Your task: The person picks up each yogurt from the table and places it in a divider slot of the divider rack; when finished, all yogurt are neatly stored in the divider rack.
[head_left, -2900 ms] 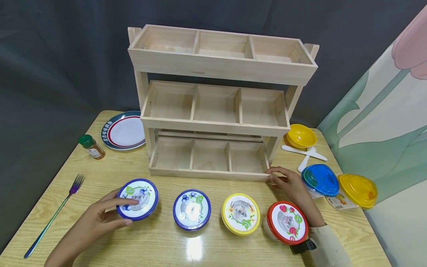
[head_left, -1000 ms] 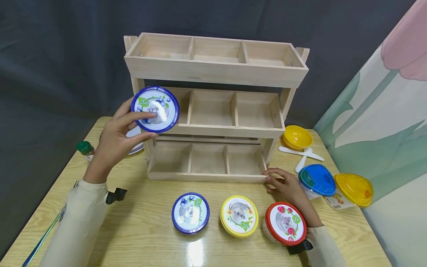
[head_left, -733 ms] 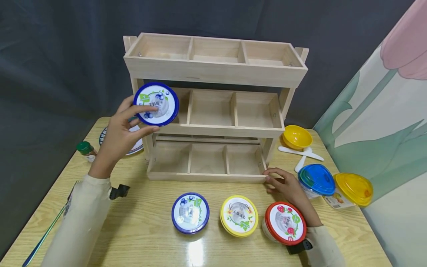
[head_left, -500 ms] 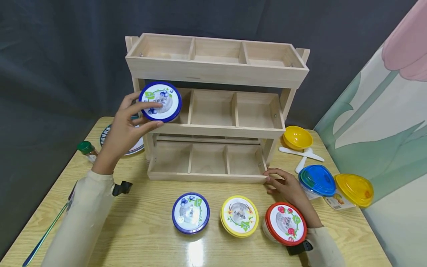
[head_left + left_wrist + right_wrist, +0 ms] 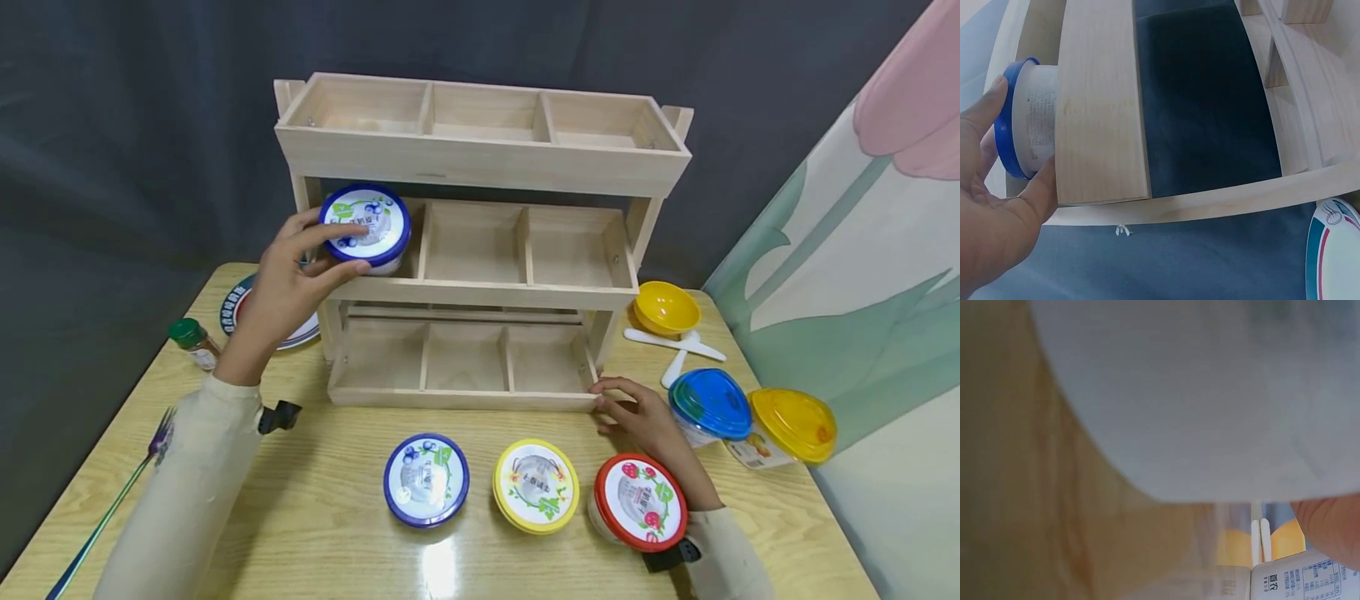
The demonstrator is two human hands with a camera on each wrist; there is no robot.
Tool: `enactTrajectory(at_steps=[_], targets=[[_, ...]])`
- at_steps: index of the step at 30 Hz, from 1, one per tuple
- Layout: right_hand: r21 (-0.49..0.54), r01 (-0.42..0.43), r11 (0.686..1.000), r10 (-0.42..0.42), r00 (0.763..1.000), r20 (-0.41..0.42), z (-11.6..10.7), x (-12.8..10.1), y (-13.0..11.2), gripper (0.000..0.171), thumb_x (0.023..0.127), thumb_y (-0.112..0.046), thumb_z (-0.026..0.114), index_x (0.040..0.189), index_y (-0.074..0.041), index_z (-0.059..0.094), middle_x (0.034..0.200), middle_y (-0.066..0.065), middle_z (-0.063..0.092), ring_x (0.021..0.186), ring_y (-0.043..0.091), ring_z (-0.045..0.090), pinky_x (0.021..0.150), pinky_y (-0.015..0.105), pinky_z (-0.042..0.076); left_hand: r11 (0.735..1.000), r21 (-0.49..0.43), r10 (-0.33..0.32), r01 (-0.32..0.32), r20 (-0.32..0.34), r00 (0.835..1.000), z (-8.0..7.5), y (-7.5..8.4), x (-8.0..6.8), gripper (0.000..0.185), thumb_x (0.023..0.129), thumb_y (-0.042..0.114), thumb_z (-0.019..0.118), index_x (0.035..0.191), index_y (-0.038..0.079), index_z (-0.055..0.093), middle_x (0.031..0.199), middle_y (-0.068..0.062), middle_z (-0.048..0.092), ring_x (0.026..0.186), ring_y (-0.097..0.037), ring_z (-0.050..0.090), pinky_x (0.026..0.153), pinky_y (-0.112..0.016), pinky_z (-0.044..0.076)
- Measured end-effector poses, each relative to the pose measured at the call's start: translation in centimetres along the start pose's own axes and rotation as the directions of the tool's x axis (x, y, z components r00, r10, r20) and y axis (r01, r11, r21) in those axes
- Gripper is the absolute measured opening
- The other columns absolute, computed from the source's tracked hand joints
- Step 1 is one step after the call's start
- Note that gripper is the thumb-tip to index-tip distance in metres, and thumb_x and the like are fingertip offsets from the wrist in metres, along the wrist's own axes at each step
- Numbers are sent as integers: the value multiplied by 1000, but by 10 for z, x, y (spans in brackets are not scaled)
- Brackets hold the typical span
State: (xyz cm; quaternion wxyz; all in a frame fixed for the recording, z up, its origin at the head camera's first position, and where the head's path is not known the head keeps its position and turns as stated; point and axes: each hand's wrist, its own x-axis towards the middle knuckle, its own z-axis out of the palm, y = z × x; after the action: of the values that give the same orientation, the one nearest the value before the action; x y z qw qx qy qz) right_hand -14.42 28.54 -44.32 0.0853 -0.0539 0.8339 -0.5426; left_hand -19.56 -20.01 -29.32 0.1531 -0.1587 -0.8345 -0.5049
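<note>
My left hand [image 5: 288, 271] grips a round tub with a blue lid [image 5: 378, 221] by its sides. In the head view the tub sits at the left compartment of the rack's middle tier; in the left wrist view its white wall [image 5: 1035, 115] is partly behind the front board [image 5: 1100, 112]. My right hand [image 5: 645, 421] touches the right front corner of the wooden rack's [image 5: 465, 400] bottom tier, fingers bent at the board. Before the rack stand a second blue-lidded tub [image 5: 427, 481], a yellow-lidded tub [image 5: 536, 487] and a red-lidded tub [image 5: 642, 502]. A tub hides most of the right wrist view.
To the left lie a plate [image 5: 298, 333], a green-capped spice jar [image 5: 195, 342] and a fork [image 5: 105, 517]. On the right are a yellow bowl [image 5: 667, 307], white plastic cutlery [image 5: 675, 343], a blue-lidded container [image 5: 711, 403] and a yellow-lidded container [image 5: 791, 425]. A dark curtain hangs behind.
My left hand has lifted the blue-lidded tub from the table up to the rack's middle tier, then moved it slightly right and down into the left compartment. The right hand stays at the corner.
</note>
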Motion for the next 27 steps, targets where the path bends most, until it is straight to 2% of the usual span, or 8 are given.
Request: enactTrajectory(at_steps=[5, 11, 17, 22, 27], targets=[[-1, -2, 1000, 2, 1000, 2, -2, 1, 1, 29, 107, 7, 62, 135, 8, 65, 150, 33, 51, 103, 34, 73, 78, 34, 66, 1000, -31, -6, 7, 21, 1000, 1, -1, 2, 43, 103, 13, 78, 144, 4, 70, 172, -17, 31, 155, -44, 36, 114, -53, 46], [4, 0, 1000, 0, 1000, 4, -2, 2, 0, 28, 107, 7, 62, 135, 8, 65, 147, 32, 53, 102, 32, 73, 78, 33, 66, 999, -48, -3, 5, 57, 998, -2, -2, 2, 45, 104, 10, 76, 147, 1, 66, 178, -15, 18, 160, -44, 27, 119, -54, 39], [4, 8, 1000, -8, 1000, -1, -4, 1, 0, 29, 107, 7, 62, 136, 9, 65, 148, 33, 53, 105, 35, 73, 79, 35, 66, 999, -37, 5, -2, 81, 997, -2, 0, 3, 51, 102, 7, 78, 150, 2, 63, 178, -12, 19, 158, -43, 32, 119, -54, 39], [11, 11, 1000, -11, 1000, -4, -5, 1, 0, 29, 107, 7, 62, 136, 9, 65, 150, 33, 52, 108, 37, 73, 80, 36, 66, 999, 13, 32, -33, 53, 998, -7, 4, 1, 51, 101, 8, 80, 149, 2, 64, 178, -12, 23, 161, -40, 27, 122, -59, 36], [-4, 20, 1000, -20, 1000, 6, -2, 1, 3, 28, 107, 7, 62, 135, 9, 65, 149, 34, 52, 109, 40, 73, 79, 36, 66, 996, 85, 25, -26, 15, 1000, -19, 13, -11, 49, 102, 8, 77, 149, 1, 64, 179, -8, 21, 164, -33, 21, 125, -60, 30]])
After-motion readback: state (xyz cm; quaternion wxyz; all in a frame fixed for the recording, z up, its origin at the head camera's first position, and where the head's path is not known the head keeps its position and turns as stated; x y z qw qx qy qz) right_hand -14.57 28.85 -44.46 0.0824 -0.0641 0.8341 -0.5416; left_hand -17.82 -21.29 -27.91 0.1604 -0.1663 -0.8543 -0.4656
